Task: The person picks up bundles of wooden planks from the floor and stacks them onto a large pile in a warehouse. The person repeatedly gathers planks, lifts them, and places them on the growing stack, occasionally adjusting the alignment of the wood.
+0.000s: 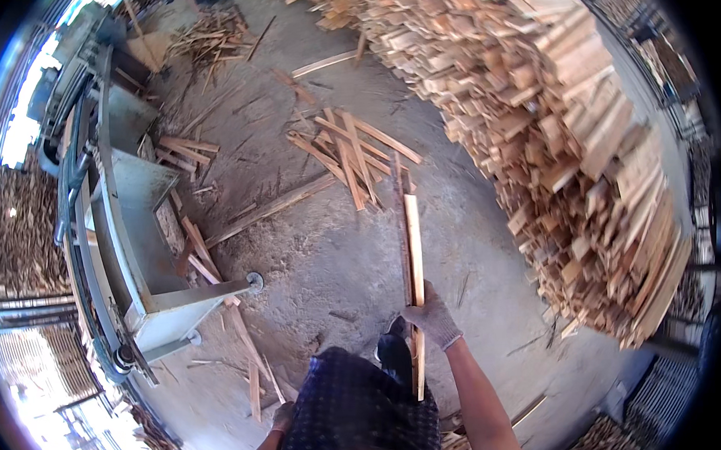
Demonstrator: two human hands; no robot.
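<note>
My right hand [434,315], in a light work glove, is closed around two long narrow wooden slats. One is a pale slat [415,251]; a darker brown slat [403,223] lies along its left side. They point away from me, and their near end passes beside my dark shoe [394,352]. My left hand [284,417], also gloved, hangs low beside my dark patterned clothing [352,406], which partly covers it. A thin wood strip [272,382] ends right by its fingers; whether the hand grips it is unclear.
A large stack of cut slats [525,121] rises along the right. At left stands a metal machine frame [136,235], with a foot [255,282] jutting into the floor. Loose slats [349,157] lie crossed ahead, and a scrap heap [207,39] lies farther back.
</note>
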